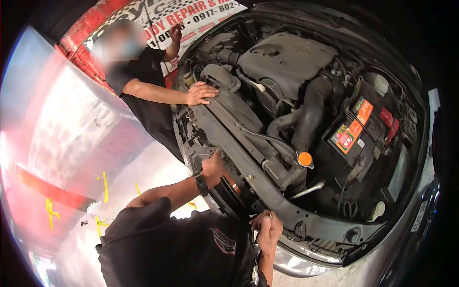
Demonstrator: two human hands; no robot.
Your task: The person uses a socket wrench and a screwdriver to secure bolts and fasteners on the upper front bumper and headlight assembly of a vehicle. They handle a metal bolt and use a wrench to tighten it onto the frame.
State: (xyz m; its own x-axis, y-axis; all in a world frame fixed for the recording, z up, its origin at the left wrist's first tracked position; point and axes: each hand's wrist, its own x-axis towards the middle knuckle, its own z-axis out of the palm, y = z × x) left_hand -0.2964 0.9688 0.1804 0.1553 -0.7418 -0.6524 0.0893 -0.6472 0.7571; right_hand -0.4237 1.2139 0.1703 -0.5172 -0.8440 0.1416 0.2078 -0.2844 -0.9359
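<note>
My left hand [213, 168], with a dark watch [201, 184] at its wrist, reaches into the gap ahead of the car's grey radiator support bar [248, 177]. Its fingers are curled, and what they hold, if anything, is hidden. An orange strip [232, 182] shows in the gap beside it; I cannot tell what it belongs to. At the front edge of the car, my right hand [267, 230] is closed near the same bar. A small shiny bit shows at its fingers, too little to name.
A co-worker's hand [201, 93] rests on the far part of the front panel; the other hand [175, 33] is raised. The engine bay holds an engine cover [287, 55], an orange-topped radiator cap [304, 159], a wrench-like metal tool [307, 190] and a battery [351, 125].
</note>
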